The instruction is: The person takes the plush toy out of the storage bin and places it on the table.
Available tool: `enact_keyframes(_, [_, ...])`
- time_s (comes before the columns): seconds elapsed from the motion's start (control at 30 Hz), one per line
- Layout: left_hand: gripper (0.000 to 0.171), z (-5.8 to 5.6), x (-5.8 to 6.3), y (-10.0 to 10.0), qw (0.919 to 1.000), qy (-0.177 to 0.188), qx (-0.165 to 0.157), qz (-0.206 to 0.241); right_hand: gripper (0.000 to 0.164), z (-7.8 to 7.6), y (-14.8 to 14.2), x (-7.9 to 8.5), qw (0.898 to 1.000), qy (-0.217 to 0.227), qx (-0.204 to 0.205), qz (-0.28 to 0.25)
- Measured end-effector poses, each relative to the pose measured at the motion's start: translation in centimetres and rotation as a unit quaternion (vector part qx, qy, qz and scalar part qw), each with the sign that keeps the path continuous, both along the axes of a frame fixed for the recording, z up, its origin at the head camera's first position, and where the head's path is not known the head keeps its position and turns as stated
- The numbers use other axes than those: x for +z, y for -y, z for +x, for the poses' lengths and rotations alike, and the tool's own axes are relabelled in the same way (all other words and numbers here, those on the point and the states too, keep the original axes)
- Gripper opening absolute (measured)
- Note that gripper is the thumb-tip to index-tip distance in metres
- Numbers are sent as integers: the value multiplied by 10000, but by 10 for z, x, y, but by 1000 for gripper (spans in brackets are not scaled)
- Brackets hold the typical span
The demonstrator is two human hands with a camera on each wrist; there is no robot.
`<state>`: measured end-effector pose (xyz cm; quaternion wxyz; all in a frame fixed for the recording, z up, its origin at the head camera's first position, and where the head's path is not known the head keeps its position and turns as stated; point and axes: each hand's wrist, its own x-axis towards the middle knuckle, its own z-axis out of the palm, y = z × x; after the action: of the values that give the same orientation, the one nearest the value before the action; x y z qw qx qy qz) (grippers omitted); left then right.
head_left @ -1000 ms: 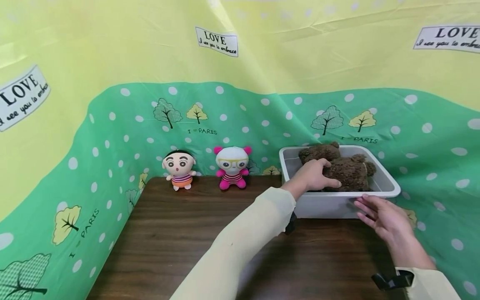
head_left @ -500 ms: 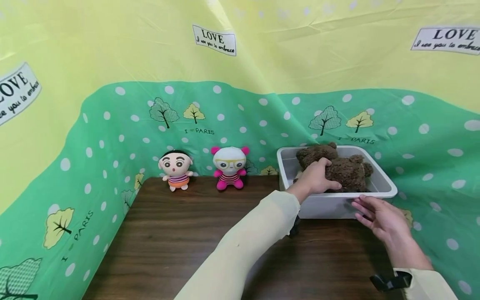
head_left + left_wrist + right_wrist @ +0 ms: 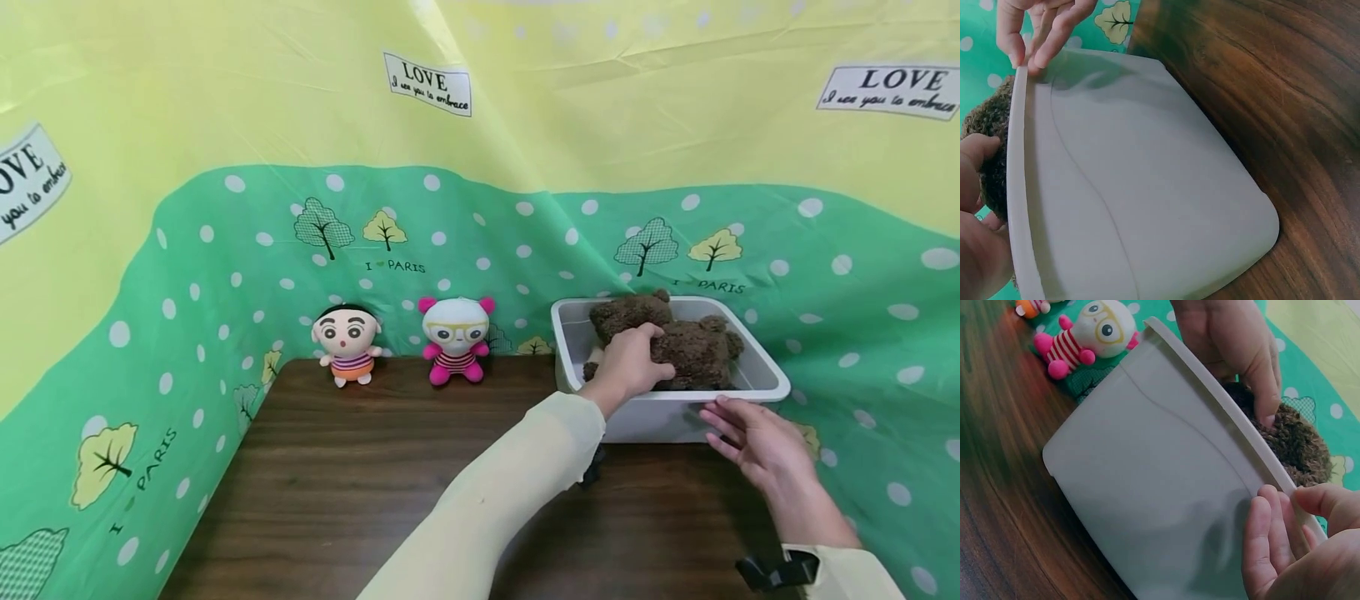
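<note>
Two brown plush teddy bears lie in a light grey plastic bin (image 3: 656, 419) at the right of the table in the head view. My left hand (image 3: 628, 363) reaches over the front rim and grips the nearer teddy bear (image 3: 693, 357), its thumb on the near side of the fur. The second teddy bear (image 3: 626, 312) lies behind it, partly covered by that hand. My right hand (image 3: 761, 442) pinches the bin's front rim near the right corner; in the right wrist view its thumb (image 3: 1319, 499) is at the rim's edge and the fingers (image 3: 1272, 522) are below it.
To the left of the bin, a pink-and-white panda doll (image 3: 455, 340) and a boy doll (image 3: 347, 343) in a striped top sit at the back of the dark wooden table (image 3: 390, 450). A green and yellow printed cloth (image 3: 495, 217) hangs behind and along the sides.
The head view has shifted slightly, so the scene sits a little further left and lower. My left hand has edged slightly right over the bin; the right hand keeps its place at the rim.
</note>
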<state>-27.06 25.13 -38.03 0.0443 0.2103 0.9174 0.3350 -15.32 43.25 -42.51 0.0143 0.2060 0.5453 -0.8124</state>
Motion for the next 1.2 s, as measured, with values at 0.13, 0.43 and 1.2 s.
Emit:
enact_keyframes(0.13, [46, 0, -1, 3, 9997, -144, 203, -62, 13, 0, 2, -1, 10000, 23, -24, 43])
enact_keyframes(0.43, [41, 1, -1, 9, 9981, -276, 229, 502, 12, 1, 3, -1, 9999, 160, 16, 53])
enact_keyframes(1.2, [24, 8, 46, 16, 9889, -918, -76, 1168, 13, -1, 0, 0, 10000, 65, 58, -38])
